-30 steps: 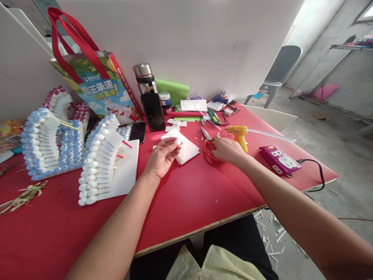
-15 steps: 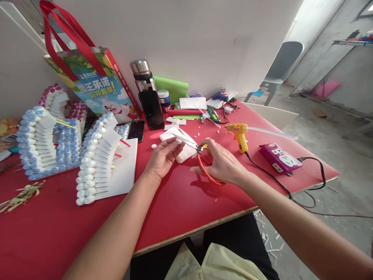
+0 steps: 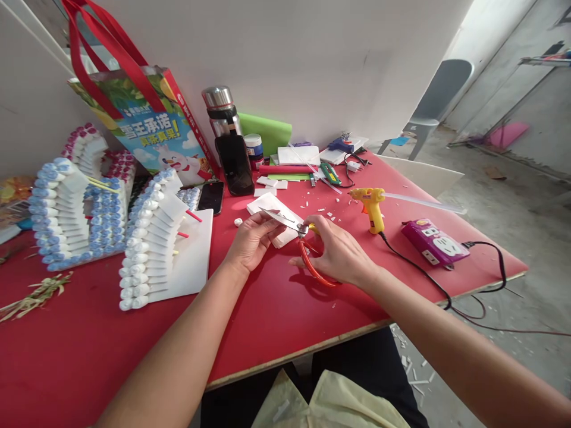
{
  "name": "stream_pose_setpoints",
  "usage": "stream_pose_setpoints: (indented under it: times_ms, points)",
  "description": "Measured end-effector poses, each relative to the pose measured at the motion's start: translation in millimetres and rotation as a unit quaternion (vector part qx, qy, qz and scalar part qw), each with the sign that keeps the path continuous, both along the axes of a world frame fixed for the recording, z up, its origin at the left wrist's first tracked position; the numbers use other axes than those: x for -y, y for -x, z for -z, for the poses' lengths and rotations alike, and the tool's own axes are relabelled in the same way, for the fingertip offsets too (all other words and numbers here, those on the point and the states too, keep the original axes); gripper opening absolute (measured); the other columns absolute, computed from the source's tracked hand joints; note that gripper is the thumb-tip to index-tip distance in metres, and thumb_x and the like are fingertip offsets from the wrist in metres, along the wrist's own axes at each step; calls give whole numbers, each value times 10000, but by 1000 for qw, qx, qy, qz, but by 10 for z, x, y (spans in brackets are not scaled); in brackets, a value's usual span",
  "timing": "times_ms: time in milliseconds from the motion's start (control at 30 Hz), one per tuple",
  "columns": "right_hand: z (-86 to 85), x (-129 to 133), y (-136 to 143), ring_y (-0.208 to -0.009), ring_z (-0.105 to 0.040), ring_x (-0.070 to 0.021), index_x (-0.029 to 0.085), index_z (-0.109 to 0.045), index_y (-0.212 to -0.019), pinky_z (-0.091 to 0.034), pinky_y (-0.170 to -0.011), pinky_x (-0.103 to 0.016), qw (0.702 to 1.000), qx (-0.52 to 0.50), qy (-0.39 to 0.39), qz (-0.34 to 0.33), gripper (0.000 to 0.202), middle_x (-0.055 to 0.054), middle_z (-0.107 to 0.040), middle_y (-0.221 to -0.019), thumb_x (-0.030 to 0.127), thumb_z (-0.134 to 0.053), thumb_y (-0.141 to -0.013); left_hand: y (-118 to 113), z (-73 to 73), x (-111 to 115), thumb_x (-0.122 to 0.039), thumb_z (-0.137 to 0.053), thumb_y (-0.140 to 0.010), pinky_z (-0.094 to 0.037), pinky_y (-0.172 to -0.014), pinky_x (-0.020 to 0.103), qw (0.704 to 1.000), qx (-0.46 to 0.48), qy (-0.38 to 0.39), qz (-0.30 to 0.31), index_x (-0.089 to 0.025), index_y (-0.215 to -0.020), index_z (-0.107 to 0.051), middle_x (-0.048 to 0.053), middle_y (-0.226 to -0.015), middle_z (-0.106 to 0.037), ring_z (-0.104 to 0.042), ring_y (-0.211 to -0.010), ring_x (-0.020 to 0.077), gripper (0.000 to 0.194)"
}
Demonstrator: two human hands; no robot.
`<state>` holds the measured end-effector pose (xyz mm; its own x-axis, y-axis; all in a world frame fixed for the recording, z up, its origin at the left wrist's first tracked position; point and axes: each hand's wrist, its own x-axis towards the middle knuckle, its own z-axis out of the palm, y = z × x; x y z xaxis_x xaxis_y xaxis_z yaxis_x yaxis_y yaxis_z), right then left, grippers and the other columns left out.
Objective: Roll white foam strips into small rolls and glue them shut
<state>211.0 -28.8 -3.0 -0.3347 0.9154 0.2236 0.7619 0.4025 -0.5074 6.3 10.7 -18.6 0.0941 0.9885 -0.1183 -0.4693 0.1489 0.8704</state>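
Note:
My right hand (image 3: 343, 246) grips scissors (image 3: 314, 267) with red-orange handles, its thumb and fingers at the loops. The scissor blades point left, toward the fingertips of my left hand (image 3: 253, 239). Those left fingers are pinched together beside the blades; what they hold is mostly hidden. Under the blades and both hands lies a stack of white sheets (image 3: 285, 239). A small white rolled piece (image 3: 238, 222) rests on the red table (image 3: 276, 321), just left of the stack.
White and blue rolled-paper structures (image 3: 147, 255) stand at the left, before a colourful bag (image 3: 165, 134). A flask (image 3: 218, 110) and phone (image 3: 232, 163) stand behind. At the right are a yellow glue gun (image 3: 373, 208), its cord and a purple power box (image 3: 435, 244).
The scissor blades look closer together now, and the white piece at my left fingertips is less visible. The whole view has shifted slightly.

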Motion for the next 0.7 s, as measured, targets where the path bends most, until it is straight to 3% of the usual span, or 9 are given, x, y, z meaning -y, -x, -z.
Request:
stream_pose_setpoints:
  times_ms: [400, 700]
  points:
    - [82, -4, -7, -672, -543, -180, 215, -511, -1191, -413, -649, -280, 1000, 0, -10, 17, 478, -72, -624, -942, 503, -641, -832, -18, -18, 9, -178, -874, -639, -550, -875, 298, 1000, -8, -20, -8, -137, -839, -764, 40, -851, -752, -700, -848, 155, 232]
    - [96, 9, -27, -677, -531, -175, 216, -543, -1161, -410, -662, -274, 1000, -20, 4, 19, 414, -43, -590, -872, 485, -640, -862, -23, -6, 19, -169, -872, -647, -558, -893, 313, 1000, -5, -17, -5, -130, -853, -778, 55, -873, -768, -720, -859, 175, 230]
